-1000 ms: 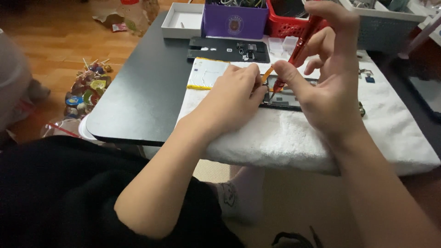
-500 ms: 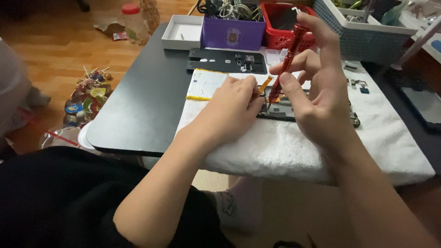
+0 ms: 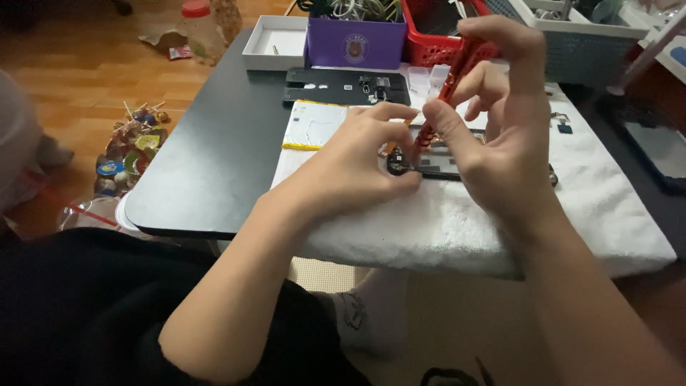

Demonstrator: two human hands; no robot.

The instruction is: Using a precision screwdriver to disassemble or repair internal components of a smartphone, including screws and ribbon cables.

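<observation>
On a low black table (image 3: 214, 164), a thick white towel (image 3: 457, 229) is spread as a soft, nappy work pad, and an opened dark handset (image 3: 437, 163) is laid flat at its middle, near the far edge. The device is steadied by the left hand (image 3: 357, 161), whose fingers are curled closed onto its left end, thumb and forefinger pinched near an orange ribbon; what exactly is pinched cannot be told. A slim red screwdriver (image 3: 449, 89) is gripped by the right hand (image 3: 500, 136), fingers wrapped shut around the shaft and forefinger capped over the top, the tip set down on the handset's exposed innards. The handset is judged light, rigid and fragile, best held by its outer frame rather than its bare circuitry; the driver is judged light, stiff and smooth. Behind the towel, a flat black back panel (image 3: 346, 86) and a pale rectangular battery (image 3: 313, 125) edged in yellow are seen. Further back, a purple box (image 3: 356, 43) of cables, a red plastic basket (image 3: 429, 36) and a shallow white tray (image 3: 275, 43) are lined up.
</observation>
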